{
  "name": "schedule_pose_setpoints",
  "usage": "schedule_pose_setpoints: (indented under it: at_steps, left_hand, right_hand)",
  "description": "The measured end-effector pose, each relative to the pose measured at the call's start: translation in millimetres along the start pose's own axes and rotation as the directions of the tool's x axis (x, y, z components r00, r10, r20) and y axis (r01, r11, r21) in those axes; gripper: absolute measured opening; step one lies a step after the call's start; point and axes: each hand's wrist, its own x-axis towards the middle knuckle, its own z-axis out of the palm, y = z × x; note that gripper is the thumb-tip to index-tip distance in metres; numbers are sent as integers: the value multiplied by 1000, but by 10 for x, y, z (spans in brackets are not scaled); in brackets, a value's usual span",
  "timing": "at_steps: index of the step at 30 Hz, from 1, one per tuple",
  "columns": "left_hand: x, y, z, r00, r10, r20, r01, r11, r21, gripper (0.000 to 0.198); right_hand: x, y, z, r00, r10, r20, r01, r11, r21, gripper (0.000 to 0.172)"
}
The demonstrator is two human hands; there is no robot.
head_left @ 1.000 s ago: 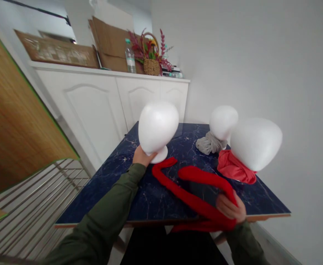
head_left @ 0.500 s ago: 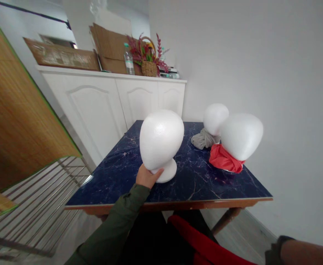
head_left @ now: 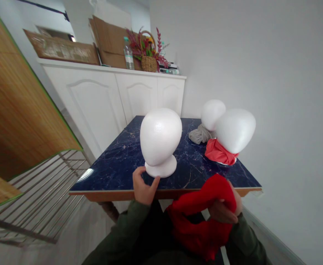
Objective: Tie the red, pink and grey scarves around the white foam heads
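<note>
The left hand (head_left: 142,186) rests open against the base of the foam head (head_left: 160,136) near the front edge of the table (head_left: 114,167), while the right hand (head_left: 223,208) clutches the red scarf (head_left: 198,224) just below that edge; dressing the head would seemingly call for lifting the scarf clear.

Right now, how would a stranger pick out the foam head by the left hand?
Start at the dark blue marble table. Near its front edge stands a white foam mannequin head, with the left hand at its round base. Unlike the red-wrapped head and the grey-wrapped head farther right, its neck is bare.
</note>
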Motion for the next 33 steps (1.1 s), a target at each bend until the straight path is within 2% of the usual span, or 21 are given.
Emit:
schedule_pose_setpoints:
  at_steps: [1, 2, 5, 7, 9, 12, 13, 15, 17, 19, 20, 22, 23, 24, 25, 26, 28, 29, 30, 32, 33]
  left_hand:
    - [-117, 126, -97, 998, 48, 46, -42, 991, -125, 44]
    - [-219, 260, -179, 972, 133, 192, -83, 965, -248, 43]
    - [-348, 627, -274, 755, 298, 584, -86, 928, -363, 71]
    - [-288, 752, -218, 658, 266, 704, -14, 939, -343, 60]
    - [-177, 760, -145, 632, 207, 746, 85, 939, -333, 31]
    - [-28, 659, -140, 636, 61, 769, 331, 879, -343, 19]
    - [13, 617, -177, 633, -11, 774, 462, 808, -366, 19]
    - [100, 525, -294, 583, -145, 800, 722, 545, -427, 22]
    - [201, 414, -445, 458, -139, 878, 875, 246, -418, 26]
    - [312, 294, -598, 288, 38, 957, 948, 129, -290, 29]
    - [367, 243, -670, 173, 145, 974, 964, 179, -198, 30]
    - [487, 191, -799, -95, 248, 964, 883, 468, -33, 40]
    - [559, 200, -858, -197, 205, 959, 752, 659, 14, 44]
    - [647, 235, -916, -230, 115, 966, 559, 829, 34, 43]
    - [754, 294, -974, -169, 19, 985, 326, 945, 38, 36]
    - [885, 370, -1031, -19, -42, 999, 83, 996, 44, 27]
    - [1218, 549, -1131, 380, 7, 925, -318, 940, 123, 19]
    - [1418, 636, -1163, 551, 84, 830, -440, 875, 203, 24]
    - [1634, 715, -1172, 664, 160, 730, -507, 814, 283, 31]
    - [2088, 825, -1104, 837, 282, 470, -492, 764, 418, 46]
    - [2306, 852, -1024, 876, 293, 384, -450, 784, 428, 51]
  right_hand:
    - [53, -11, 54, 995, -44, 85, 39, 997, 61, 64]
    - [107, -23, 112, 981, -93, 168, 70, 988, 135, 61]
    - [255, -52, 285, 933, -194, 302, 90, 941, 326, 52]
    - [324, -56, 369, 925, -218, 312, 87, 919, 384, 52]
    - [350, -54, 413, 923, -223, 312, 81, 909, 409, 54]
    - [316, -55, 391, 932, -218, 289, 79, 901, 427, 52]
    - [294, -56, 359, 940, -217, 265, 85, 898, 432, 51]
    - [245, -48, 263, 953, -206, 222, 93, 897, 431, 51]
    - [201, -22, 137, 962, -181, 203, 84, 908, 410, 52]
    - [159, 12, 0, 974, -157, 163, 90, 928, 360, 50]
    - [137, 20, -65, 980, -152, 129, 104, 941, 321, 46]
    - [89, -20, -166, 986, -158, 49, 146, 970, 195, 35]
    - [66, -80, -193, 986, -168, 13, 165, 980, 111, 29]
    - [46, -172, -198, 984, -177, -17, 177, 984, 19, 22]
    - [33, -298, -177, 982, -183, -33, 181, 981, -75, 17]
    - [30, -456, -128, 979, -199, -43, 190, 968, -162, 15]
    - [73, -848, 53, 964, -265, -10, 248, 915, -319, 18]
    - [131, -1070, 173, 935, -356, 5, 330, 862, -383, 21]
    - [223, -1299, 299, 881, -472, 26, 432, 782, -450, 23]
    - [520, -1745, 517, 705, -706, 63, 590, 536, -604, 31]
    - [721, -1945, 582, 598, -797, 81, 608, 385, -694, 37]
